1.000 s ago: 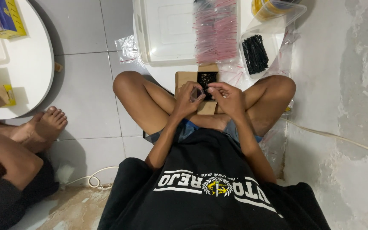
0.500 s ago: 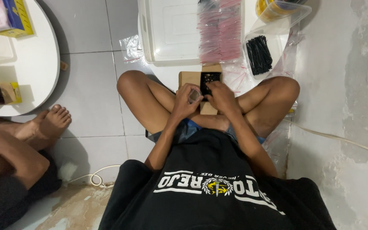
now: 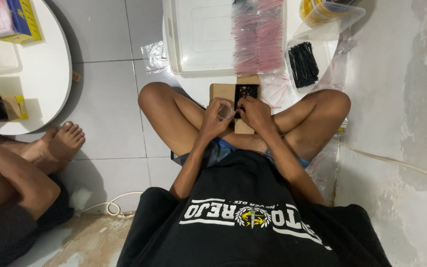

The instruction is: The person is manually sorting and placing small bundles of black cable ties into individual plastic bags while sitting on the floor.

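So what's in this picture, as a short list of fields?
posture: sitting cross-legged on a tiled floor
left hand: holds a small clear sleeve
right hand: at the cardboard box of small black parts
ahead: white tray, pink strips, black sticks
left side: another person's foot, round white table

Your left hand (image 3: 217, 117) pinches a small clear plastic sleeve (image 3: 225, 111), held upright just above your crossed legs. Your right hand (image 3: 254, 111) rests its fingertips on the open brown cardboard box (image 3: 223, 92), which lies flat on the floor and shows small black pieces (image 3: 247, 91) inside.
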